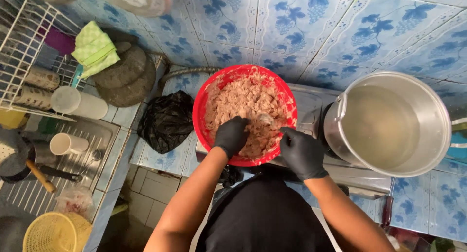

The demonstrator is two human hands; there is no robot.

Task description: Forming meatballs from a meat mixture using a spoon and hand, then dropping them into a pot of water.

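A red plastic bowl [204, 93] full of pinkish minced mixture [245, 103] sits on a steel stove top. My left hand [232, 135], in a black glove, is pressed into the mixture near the bowl's front, with a small metal spoon [265, 118] just beside its fingers. Whether that hand holds the spoon is unclear. My right hand [301, 153], also in a black glove, grips the bowl's front right rim.
A large steel pot [435, 111] of cloudy liquid stands on the burner to the right. A black plastic bag [166, 120] lies left of the bowl. Farther left are a sink, cups, a wire dish rack [19, 52], a green cloth and a yellow basket [53, 231].
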